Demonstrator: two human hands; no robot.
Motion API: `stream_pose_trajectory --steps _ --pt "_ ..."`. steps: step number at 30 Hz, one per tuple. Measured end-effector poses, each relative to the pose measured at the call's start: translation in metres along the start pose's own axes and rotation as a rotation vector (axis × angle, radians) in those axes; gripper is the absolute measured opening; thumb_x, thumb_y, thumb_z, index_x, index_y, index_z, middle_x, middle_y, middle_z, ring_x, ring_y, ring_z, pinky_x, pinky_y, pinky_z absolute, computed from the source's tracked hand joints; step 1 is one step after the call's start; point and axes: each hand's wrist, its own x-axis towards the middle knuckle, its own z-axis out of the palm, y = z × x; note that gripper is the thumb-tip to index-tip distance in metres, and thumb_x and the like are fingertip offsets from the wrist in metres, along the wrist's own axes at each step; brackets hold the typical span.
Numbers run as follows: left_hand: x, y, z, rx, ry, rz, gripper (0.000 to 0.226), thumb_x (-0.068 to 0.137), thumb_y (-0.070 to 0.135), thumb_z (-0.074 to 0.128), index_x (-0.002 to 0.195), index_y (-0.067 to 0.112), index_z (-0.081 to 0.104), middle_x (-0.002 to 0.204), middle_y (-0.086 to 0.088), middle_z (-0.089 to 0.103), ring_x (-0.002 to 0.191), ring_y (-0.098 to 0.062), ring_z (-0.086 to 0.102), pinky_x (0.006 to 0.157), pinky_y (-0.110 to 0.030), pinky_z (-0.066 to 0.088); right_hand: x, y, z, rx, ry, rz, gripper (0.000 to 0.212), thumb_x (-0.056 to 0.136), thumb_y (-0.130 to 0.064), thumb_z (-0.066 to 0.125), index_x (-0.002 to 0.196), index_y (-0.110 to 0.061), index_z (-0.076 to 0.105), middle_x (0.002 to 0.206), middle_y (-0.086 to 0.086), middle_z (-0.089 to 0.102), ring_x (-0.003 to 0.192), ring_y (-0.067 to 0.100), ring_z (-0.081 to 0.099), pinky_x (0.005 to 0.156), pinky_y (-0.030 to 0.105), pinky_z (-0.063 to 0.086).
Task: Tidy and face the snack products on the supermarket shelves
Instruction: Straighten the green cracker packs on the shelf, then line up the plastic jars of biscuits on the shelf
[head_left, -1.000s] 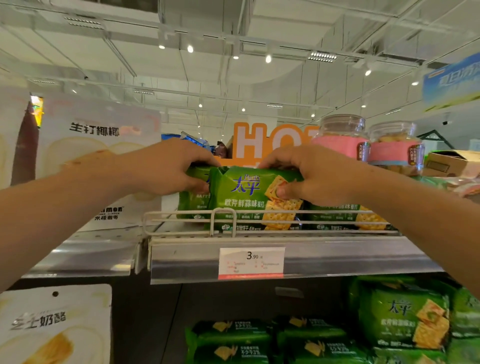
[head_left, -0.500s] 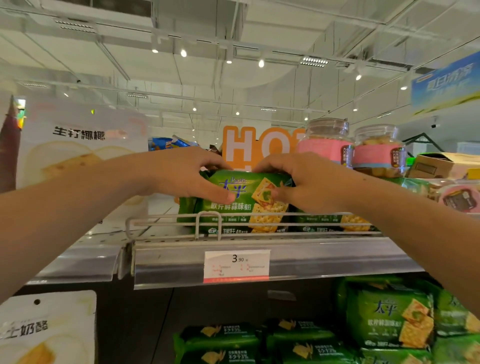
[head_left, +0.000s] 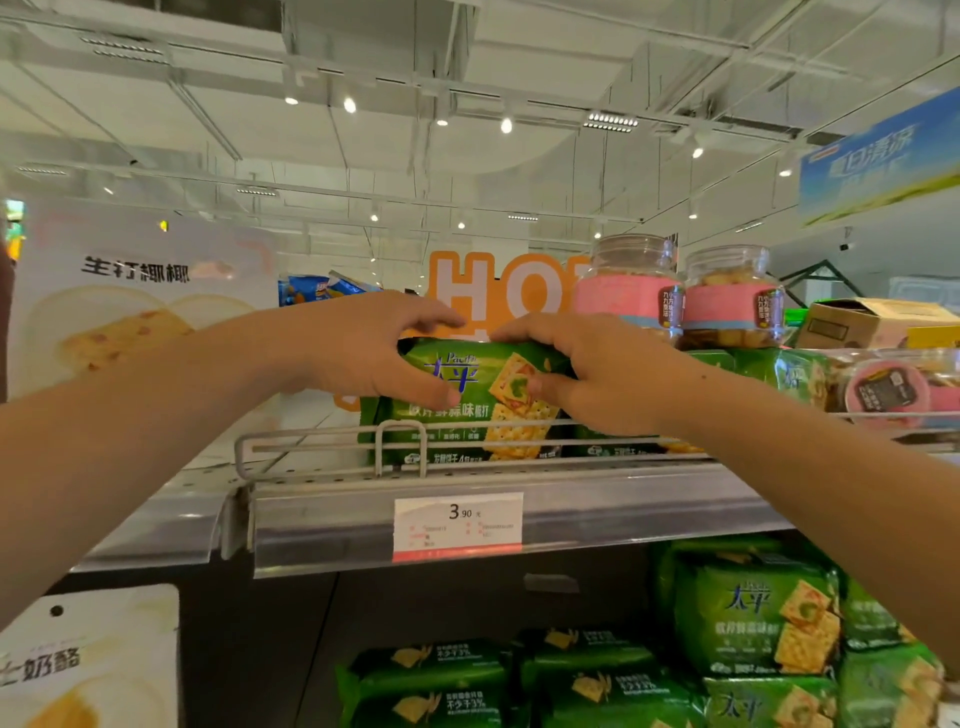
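Note:
A green cracker pack (head_left: 467, 410) stands upright on the top shelf (head_left: 493, 519), behind the wire front rail (head_left: 311, 441), its printed face toward me. My left hand (head_left: 374, 348) grips its upper left corner, thumb on the front and fingers over the top. My right hand (head_left: 582, 369) grips the upper right corner the same way, thumb pressed on the cracker picture. More green packs (head_left: 779, 374) lie to the right on the same shelf, partly hidden by my right arm.
Two pink-labelled clear jars (head_left: 628, 296) stand on top of the packs at the right, a third jar (head_left: 893, 389) lies further right. A white snack bag (head_left: 135, 291) stands left. A price tag (head_left: 457, 525) hangs below. More green packs (head_left: 753, 618) fill the lower shelf.
Both hands have kept hold of the pack and shifted it slightly. My left thumb has slid across its front toward the middle. The camera has tilted a little.

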Motion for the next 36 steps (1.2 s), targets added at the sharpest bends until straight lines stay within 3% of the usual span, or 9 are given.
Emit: stream_pose_trajectory --steps 3,6,8,14,18,21,30,33,36 --pt "-0.023 0.016 0.018 0.007 0.265 0.213 0.069 0.078 0.056 0.065 0.14 0.043 0.038 0.142 0.019 0.036 0.127 -0.002 0.034 0.106 -0.031 0.034 -0.019 0.002 0.006 0.044 0.146 -0.028 0.053 0.096 -0.024 0.057 0.144 -0.034 0.037 0.12 -0.02 0.049 0.1 -0.002 0.048 0.076 0.003 0.031" --pt "-0.045 0.038 0.058 0.199 0.524 0.54 0.054 0.081 0.047 0.054 0.132 0.028 0.052 0.134 0.006 0.048 0.126 -0.012 0.041 0.102 -0.035 0.035 -0.049 0.009 0.019 0.063 0.337 -0.069 0.047 0.092 -0.01 0.058 0.136 -0.022 0.05 0.133 -0.007 0.055 0.122 0.007 0.048 0.099 0.015 0.037" --pt "-0.046 0.048 0.085 0.353 0.543 0.586 0.052 0.084 0.042 0.057 0.131 0.021 0.056 0.132 0.0 0.053 0.125 -0.02 0.047 0.101 -0.043 0.04 -0.069 0.015 0.028 0.044 0.395 -0.036 0.044 0.091 -0.002 0.057 0.132 -0.015 0.055 0.139 -0.001 0.052 0.133 0.012 0.042 0.111 0.022 0.031" --pt "-0.034 0.063 0.132 0.509 0.529 0.475 0.059 0.082 0.037 0.055 0.134 0.01 0.055 0.133 -0.013 0.054 0.124 -0.034 0.05 0.099 -0.051 0.041 -0.117 0.032 0.042 -0.041 0.374 0.114 0.043 0.093 -0.001 0.053 0.135 -0.012 0.053 0.143 0.002 0.046 0.137 0.012 0.033 0.114 0.014 0.017" --pt "-0.028 0.071 0.138 0.53 0.593 0.387 0.06 0.082 0.033 0.05 0.134 0.003 0.053 0.125 -0.014 0.056 0.113 -0.035 0.053 0.088 -0.05 0.042 -0.138 0.052 0.042 -0.126 0.417 0.192 0.049 0.091 0.002 0.053 0.139 -0.009 0.049 0.145 0.004 0.045 0.137 0.023 0.036 0.116 0.036 0.025" --pt "-0.024 0.084 0.137 0.522 0.596 0.273 0.06 0.078 0.036 0.05 0.126 0.002 0.06 0.112 -0.016 0.057 0.099 -0.037 0.054 0.078 -0.047 0.039 -0.144 0.067 0.038 -0.18 0.467 0.247 0.05 0.093 -0.002 0.053 0.142 -0.01 0.046 0.139 0.008 0.049 0.129 0.028 0.041 0.111 0.041 0.031" --pt "-0.006 0.127 0.154 0.647 0.632 -0.039 0.061 0.064 0.051 0.069 0.095 0.002 0.051 0.095 -0.02 0.046 0.085 -0.038 0.046 0.072 -0.049 0.036 -0.148 0.119 0.029 -0.087 0.587 0.183 0.034 0.091 -0.014 0.058 0.124 -0.007 0.063 0.119 0.011 0.056 0.113 0.028 0.051 0.097 0.044 0.042" --pt "0.011 0.146 0.167 0.642 0.68 -0.012 0.066 0.062 0.051 0.074 0.102 0.001 0.057 0.102 -0.02 0.051 0.094 -0.039 0.048 0.078 -0.051 0.041 -0.152 0.137 0.025 -0.108 0.568 0.068 0.036 0.09 -0.016 0.058 0.125 -0.011 0.063 0.111 0.009 0.058 0.104 0.027 0.053 0.091 0.035 0.04" --pt "0.027 0.167 0.181 0.63 0.695 0.039 0.066 0.068 0.047 0.076 0.115 0.003 0.061 0.11 -0.019 0.054 0.101 -0.04 0.053 0.084 -0.051 0.044 -0.154 0.148 0.027 -0.119 0.563 -0.01 0.042 0.086 -0.02 0.059 0.128 -0.013 0.062 0.109 0.008 0.059 0.1 0.028 0.054 0.089 0.037 0.041"
